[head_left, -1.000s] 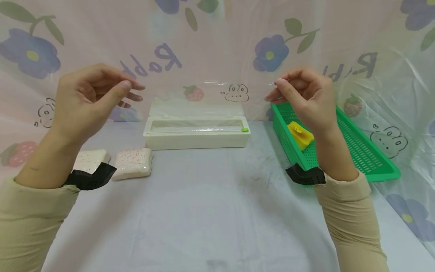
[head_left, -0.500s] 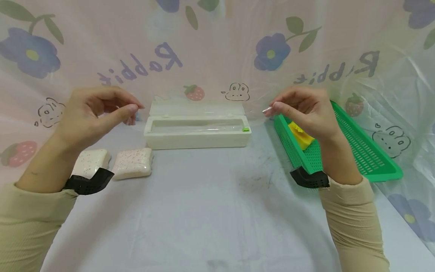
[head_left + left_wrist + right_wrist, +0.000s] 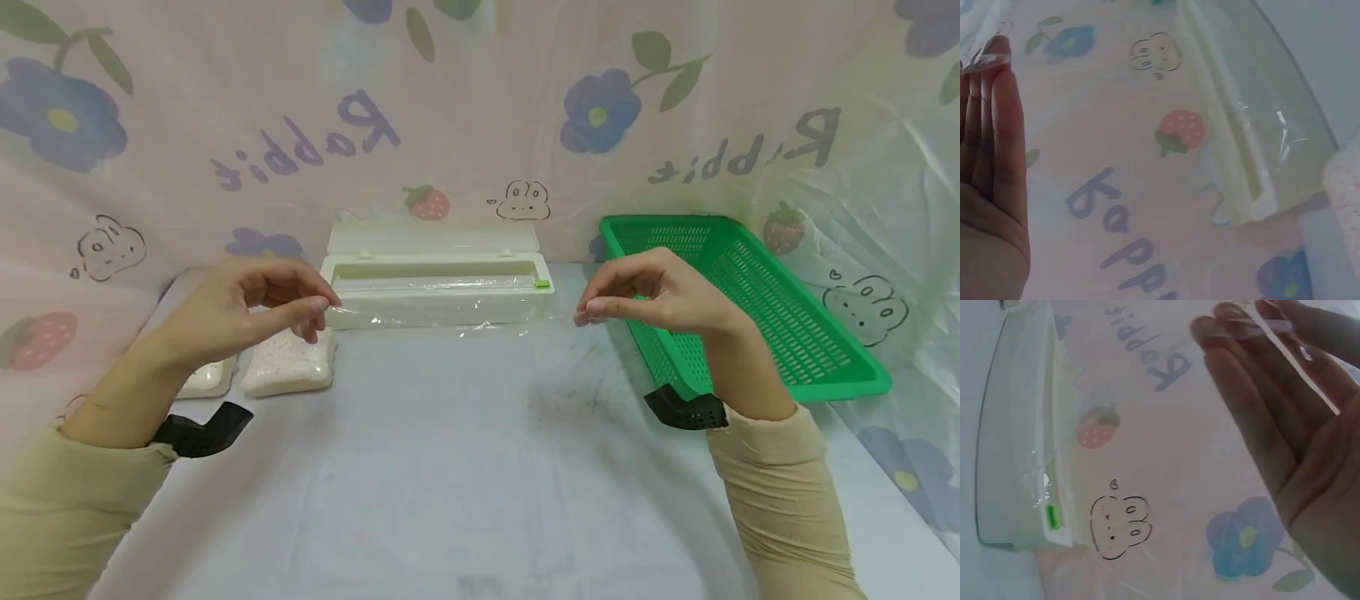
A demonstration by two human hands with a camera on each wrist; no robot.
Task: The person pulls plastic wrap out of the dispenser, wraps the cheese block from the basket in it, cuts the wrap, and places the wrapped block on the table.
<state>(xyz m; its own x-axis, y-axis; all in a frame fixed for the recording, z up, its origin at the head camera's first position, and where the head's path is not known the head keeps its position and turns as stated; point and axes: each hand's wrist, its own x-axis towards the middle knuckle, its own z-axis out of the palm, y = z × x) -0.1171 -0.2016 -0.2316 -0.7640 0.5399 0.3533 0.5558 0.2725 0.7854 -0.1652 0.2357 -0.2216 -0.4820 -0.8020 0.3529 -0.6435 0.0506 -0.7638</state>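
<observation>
A sheet of clear cling film (image 3: 457, 315) stretches between my two hands above the table, in front of the white cling film box (image 3: 360, 263). My left hand (image 3: 243, 308) pinches the sheet's left end between thumb and fingers. At the other end, my right hand (image 3: 667, 292) pinches a corner in the same way. In the right wrist view, crumpled film (image 3: 1272, 326) crosses the fingers. The box's lid (image 3: 435, 237) stands raised, and a film roll (image 3: 442, 283) lies inside. A green slider (image 3: 542, 284) sits at its right front rim.
Two pale speckled blocks, one nearer (image 3: 288, 367) and one partly hidden by my left arm (image 3: 206, 379), lie on the left of the white table (image 3: 450, 467). A green basket (image 3: 840, 392) stands right, partly behind my right hand. A patterned curtain (image 3: 480, 108) hangs behind.
Both hands have come down and toward the table, bringing the film in front of the box. My left hand has also moved right. The yellow thing in the basket is now mostly hidden.
</observation>
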